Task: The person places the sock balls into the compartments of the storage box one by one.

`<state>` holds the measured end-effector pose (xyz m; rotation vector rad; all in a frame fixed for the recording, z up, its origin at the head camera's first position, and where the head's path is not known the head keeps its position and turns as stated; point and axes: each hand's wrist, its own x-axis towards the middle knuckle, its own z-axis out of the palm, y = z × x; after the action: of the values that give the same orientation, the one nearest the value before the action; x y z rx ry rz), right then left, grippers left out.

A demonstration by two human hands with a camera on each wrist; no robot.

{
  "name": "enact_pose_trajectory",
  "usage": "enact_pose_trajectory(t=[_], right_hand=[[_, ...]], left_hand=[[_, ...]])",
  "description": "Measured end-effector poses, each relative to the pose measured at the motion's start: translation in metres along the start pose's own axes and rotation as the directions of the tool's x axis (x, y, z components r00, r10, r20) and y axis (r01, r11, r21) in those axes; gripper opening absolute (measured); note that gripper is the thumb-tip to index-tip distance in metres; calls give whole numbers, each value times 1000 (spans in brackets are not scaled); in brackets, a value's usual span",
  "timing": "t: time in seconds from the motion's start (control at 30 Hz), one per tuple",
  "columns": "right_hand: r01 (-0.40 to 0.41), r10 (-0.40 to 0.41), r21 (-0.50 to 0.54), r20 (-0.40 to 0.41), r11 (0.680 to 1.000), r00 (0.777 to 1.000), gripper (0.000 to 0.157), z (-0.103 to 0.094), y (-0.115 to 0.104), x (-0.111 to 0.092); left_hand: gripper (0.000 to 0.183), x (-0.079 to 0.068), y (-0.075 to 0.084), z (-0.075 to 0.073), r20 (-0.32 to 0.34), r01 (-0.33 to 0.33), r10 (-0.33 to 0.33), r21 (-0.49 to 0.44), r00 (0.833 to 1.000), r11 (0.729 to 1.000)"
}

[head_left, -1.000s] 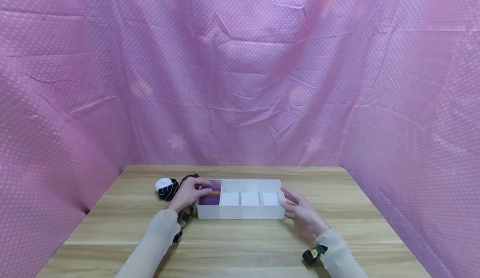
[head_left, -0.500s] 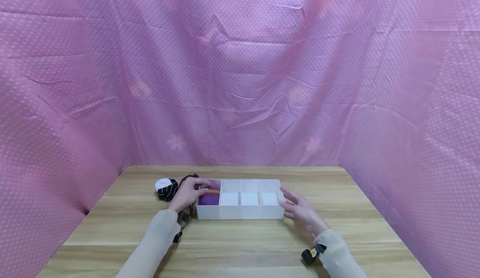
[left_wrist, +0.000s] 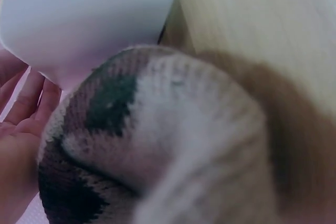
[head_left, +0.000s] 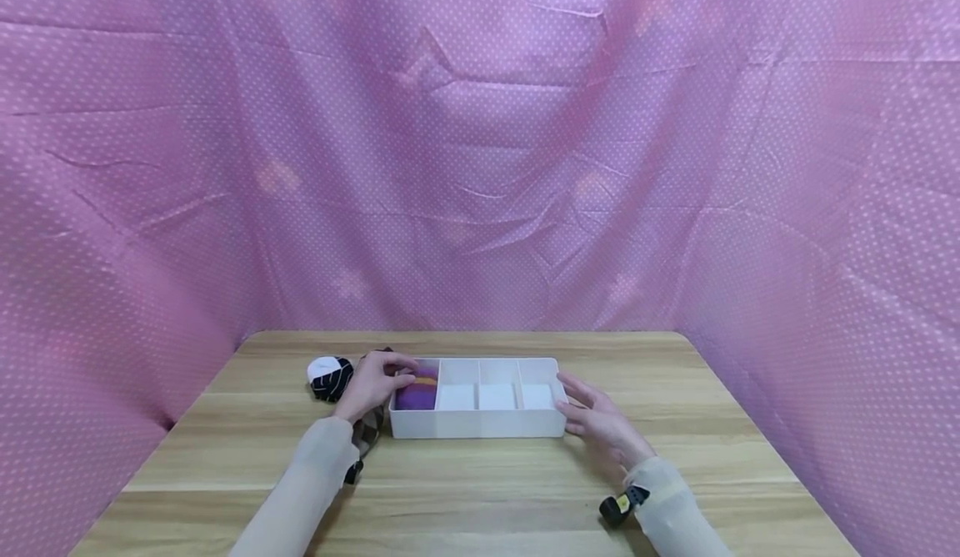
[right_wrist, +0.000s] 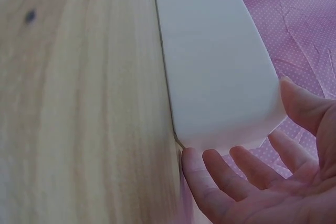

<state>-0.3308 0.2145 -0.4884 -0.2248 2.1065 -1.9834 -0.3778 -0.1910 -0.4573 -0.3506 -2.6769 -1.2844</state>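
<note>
A white divided box (head_left: 480,425) stands lengthwise on the table. Its leftmost compartment holds a folded purple sock (head_left: 416,398) with an orange stripe. My left hand (head_left: 372,386) is at the box's left end, fingers relaxed over the rim at the edge of the purple sock. Under that wrist lies a patterned knit sock (left_wrist: 113,103), beige, brown and dark green, partly hidden by the arm in the head view. My right hand (head_left: 603,424) rests on the box's right end; in the right wrist view its fingertips (right_wrist: 215,156) are along the end wall and the thumb is at the rim.
A rolled black-and-white sock (head_left: 330,378) lies left of the left hand. Something dark shows just behind that hand. The box's three other compartments show bare white floors. A pink dotted curtain (head_left: 480,207) hangs around the wooden table (head_left: 480,499).
My left fingers have drawn back slightly to the left from the purple sock, so more of it shows. The right hand has stayed at the box's end.
</note>
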Motion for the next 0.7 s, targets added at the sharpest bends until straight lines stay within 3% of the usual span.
enact_pose_trajectory(t=[0.27,0.5,0.7], right_hand=[[4,-4,-11,9,1000,1000,68,0,1,-1],[7,-7,-12,3,1000,1000,69,-1,-1,1],[6,-6,-17,9,1000,1000,69,0,0,-1]], left_hand=[[29,-2,1,-11,44,12,-6,-140,999,990],[38,-4,-1,-21,19,-22,25,-155,1000,988],[32,-8,-10,-28,-45,-36,27,-193,999,981]])
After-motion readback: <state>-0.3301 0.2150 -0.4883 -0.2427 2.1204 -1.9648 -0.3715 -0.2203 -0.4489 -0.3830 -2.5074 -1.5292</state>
